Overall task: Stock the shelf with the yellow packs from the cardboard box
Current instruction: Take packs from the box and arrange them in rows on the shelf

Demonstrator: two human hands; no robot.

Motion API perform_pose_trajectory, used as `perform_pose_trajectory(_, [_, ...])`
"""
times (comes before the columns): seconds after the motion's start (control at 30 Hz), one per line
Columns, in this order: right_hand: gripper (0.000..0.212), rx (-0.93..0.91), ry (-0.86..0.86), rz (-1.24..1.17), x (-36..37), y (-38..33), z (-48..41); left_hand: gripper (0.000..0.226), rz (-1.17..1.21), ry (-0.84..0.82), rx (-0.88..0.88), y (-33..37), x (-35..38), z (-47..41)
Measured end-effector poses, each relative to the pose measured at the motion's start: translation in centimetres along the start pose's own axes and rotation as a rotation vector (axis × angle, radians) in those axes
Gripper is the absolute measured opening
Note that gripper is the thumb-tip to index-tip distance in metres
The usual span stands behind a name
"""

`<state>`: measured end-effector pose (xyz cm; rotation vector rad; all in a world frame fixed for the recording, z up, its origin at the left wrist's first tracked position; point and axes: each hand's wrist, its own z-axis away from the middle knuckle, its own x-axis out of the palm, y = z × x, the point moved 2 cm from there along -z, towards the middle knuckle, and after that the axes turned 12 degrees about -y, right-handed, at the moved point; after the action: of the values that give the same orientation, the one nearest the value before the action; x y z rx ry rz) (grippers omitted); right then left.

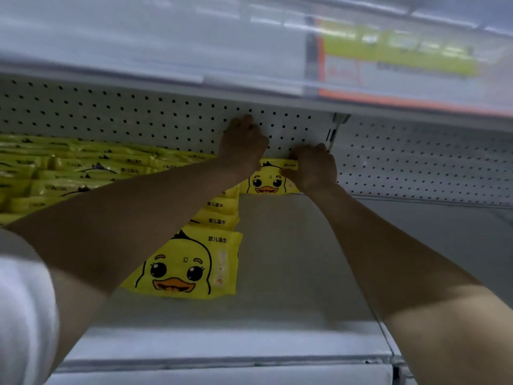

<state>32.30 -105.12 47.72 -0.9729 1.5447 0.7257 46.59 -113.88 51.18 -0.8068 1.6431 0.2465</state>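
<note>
Fingers of your left hand (244,143) curl against the pegboard (138,118); whether they hold anything is hidden. Your right hand (313,168) pinches the top edge of the yellow pack (266,180) standing at the back of the shelf (291,259). Seat it square, flush beside the row of packs (219,220).

The left hand (243,143) and right hand (312,168) cover the upper corners of the back pack (268,182), the left fingers out of sight, the left forearm (125,218) hides most of the row of packs (222,220), the stacked packs (69,168) run off the left edge, and the green-and-orange shape (397,51) above is blurred beyond telling.
</note>
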Motion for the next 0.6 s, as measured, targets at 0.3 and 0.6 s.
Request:
perform_pose_trajectory(0.3, [0.063,-0.058,0.01,-0.083,-2.9,-0.6,5.8,0.068,0.308,-0.079,-0.116,-0.4,-2.1,5.7])
perform_pose_trajectory(0.6, [0.066,-0.272,-0.122,-0.209,-6.9,-6.9,17.9,0.075,0.552,-0.14,-0.339,-1.2,-6.0,21.0])
